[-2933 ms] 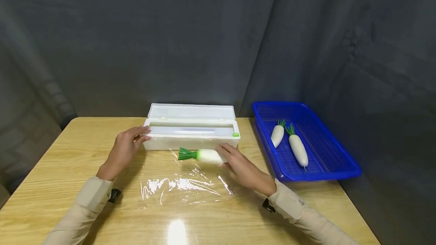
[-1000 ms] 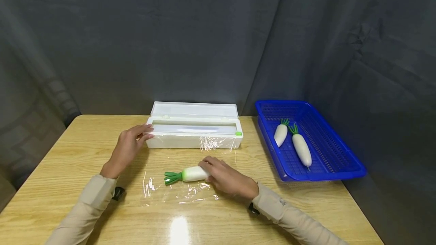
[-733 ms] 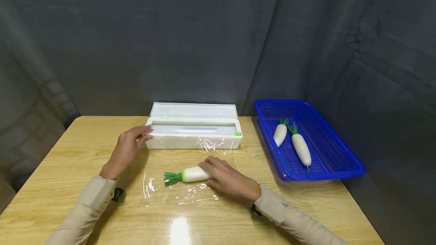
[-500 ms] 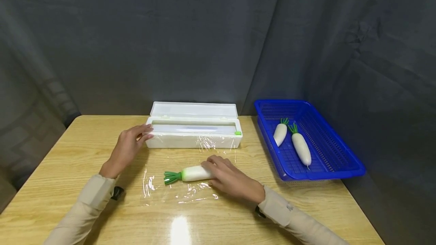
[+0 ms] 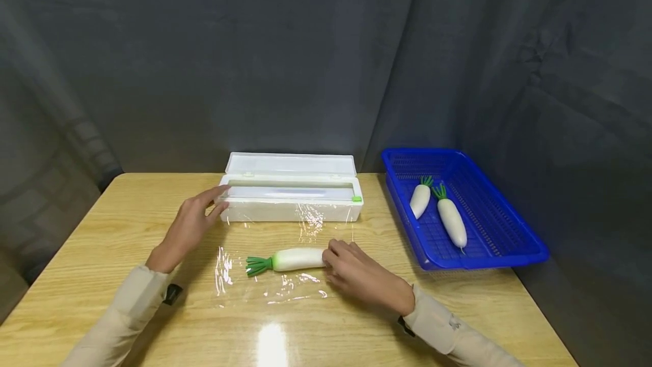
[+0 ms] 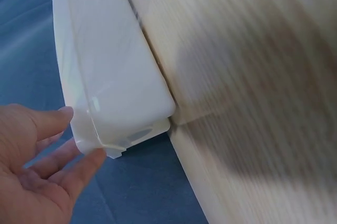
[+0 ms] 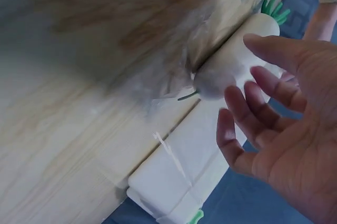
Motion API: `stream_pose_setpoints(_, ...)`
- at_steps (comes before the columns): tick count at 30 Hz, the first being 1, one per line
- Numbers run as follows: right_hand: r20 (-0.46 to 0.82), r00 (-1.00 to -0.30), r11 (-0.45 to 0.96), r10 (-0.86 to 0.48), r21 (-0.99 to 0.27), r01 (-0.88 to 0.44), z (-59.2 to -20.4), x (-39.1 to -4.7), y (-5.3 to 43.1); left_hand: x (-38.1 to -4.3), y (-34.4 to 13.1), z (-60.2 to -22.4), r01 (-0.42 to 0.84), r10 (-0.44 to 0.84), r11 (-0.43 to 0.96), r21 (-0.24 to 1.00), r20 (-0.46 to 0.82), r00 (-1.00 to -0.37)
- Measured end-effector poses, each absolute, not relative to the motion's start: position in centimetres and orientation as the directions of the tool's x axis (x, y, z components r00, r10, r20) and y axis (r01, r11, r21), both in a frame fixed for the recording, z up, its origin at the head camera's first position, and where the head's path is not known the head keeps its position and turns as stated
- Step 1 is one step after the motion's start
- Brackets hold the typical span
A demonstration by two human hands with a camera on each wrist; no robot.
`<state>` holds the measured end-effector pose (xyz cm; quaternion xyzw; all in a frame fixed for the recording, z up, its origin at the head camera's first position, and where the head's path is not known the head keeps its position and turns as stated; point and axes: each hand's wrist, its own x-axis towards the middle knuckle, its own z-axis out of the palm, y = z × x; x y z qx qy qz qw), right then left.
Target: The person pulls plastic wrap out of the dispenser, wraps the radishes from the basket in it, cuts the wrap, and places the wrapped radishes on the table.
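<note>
Right hand [image 5: 364, 275] has released radish [image 5: 300, 259], fingers loose; placement on film [image 5: 223, 274] looks done. Left hand [image 5: 187, 228], fingers apart, at box [image 5: 275, 212].

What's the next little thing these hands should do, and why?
Perhaps the right hand should take the near edge of the clear film and fold it over the white radish: the radish lies uncovered on the film, this hand looks free beside its root end, and the left hand touches the white box.
</note>
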<state>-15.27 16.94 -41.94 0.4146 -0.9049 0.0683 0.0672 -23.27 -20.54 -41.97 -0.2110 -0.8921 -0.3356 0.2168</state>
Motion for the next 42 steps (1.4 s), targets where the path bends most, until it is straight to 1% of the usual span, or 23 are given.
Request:
stream_pose_setpoints(3, 0.153, -0.612, 0.615, -0.776, -0.031, -0.788, -41.9, -15.1, 17.5, -22.6, -20.5, -42.0, 0.56, 0.24, 0.69, 0.459, 0.585, -0.775)
stream_pose_setpoints(7, 0.116, -0.582, 0.583, -0.805, -0.031, -0.812, -41.7, -14.9, 18.3, -21.6, -20.4, -41.8, 0.635, 0.298, 0.684, 0.358, 0.658, -0.691)
stream_pose_setpoints(10, 0.088, -0.579, 0.577, -0.811, -0.052, -0.815, -41.5, -14.8, 18.7, -20.8, -20.2, -41.6, 0.698, 0.381, 0.652, 0.298, 0.666, -0.641)
stream_pose_setpoints(12, 0.066, -0.583, 0.579, -0.81, -0.065, -0.813, -41.4, -14.8, 18.9, -20.3, -20.1, -41.5, 0.733, 0.445, 0.619, 0.281, 0.644, -0.623)
stream_pose_setpoints(14, 0.045, -0.586, 0.582, -0.809, -0.079, -0.809, -41.2, -14.7, 19.0, -19.7, -20.0, -41.5, 0.753, 0.497, 0.591, 0.29, 0.604, -0.623)
stream_pose_setpoints(16, 0.026, -0.586, 0.582, -0.81, -0.086, -0.808, -41.2, -14.7, 19.2, -19.0, -19.8, -41.5, 0.755, 0.537, 0.569, 0.328, 0.547, -0.642)
stream_pose_setpoints(21, 0.012, -0.57, 0.568, -0.822, -0.076, -0.82, -41.2, -14.7, 19.5, -17.6, -19.7, -41.6, 0.702, 0.617, 0.518, 0.488, 0.355, -0.702)
stream_pose_setpoints(23, 0.024, -0.558, 0.556, -0.829, -0.067, -0.829, -41.2, -14.7, 19.7, -17.1, -19.6, -41.5, 0.664, 0.659, 0.486, 0.568, 0.261, -0.705)
stream_pose_setpoints(26, 0.044, -0.541, 0.539, -0.84, -0.057, -0.841, -41.3, -14.7, 20.0, -16.5, -19.6, -41.4, 0.584, 0.719, 0.455, 0.672, 0.111, -0.686)
stream_pose_setpoints(28, 0.055, -0.531, 0.528, -0.846, -0.059, -0.847, -41.3, -14.7, 20.2, -16.1, -19.5, -41.4, 0.543, 0.747, 0.458, 0.704, 0.026, -0.664)
stream_pose_setpoints(31, 0.057, -0.523, 0.519, -0.851, -0.068, -0.852, -41.4, -14.7, 20.3, -15.5, -19.4, -41.7, 0.518, 0.756, 0.506, 0.69, -0.066, -0.651)
stream_pose_setpoints(34, 0.055, -0.524, 0.519, -0.85, -0.078, -0.851, -41.4, -14.7, 20.3, -15.0, -19.5, -42.2, 0.54, 0.749, 0.555, 0.633, -0.097, -0.656)
stream_pose_setpoints(37, 0.049, -0.535, 0.531, -0.844, -0.074, -0.844, -41.5, -14.6, 20.3, -14.7, -19.5, -42.6, 0.565, 0.741, 0.588, 0.579, -0.106, -0.663)
stream_pose_setpoints(42, 0.055, -0.552, 0.549, -0.832, -0.055, -0.834, -41.8, -14.6, 20.3, -14.6, -19.5, -42.9, 0.618, 0.753, 0.593, 0.516, -0.082, -0.653)
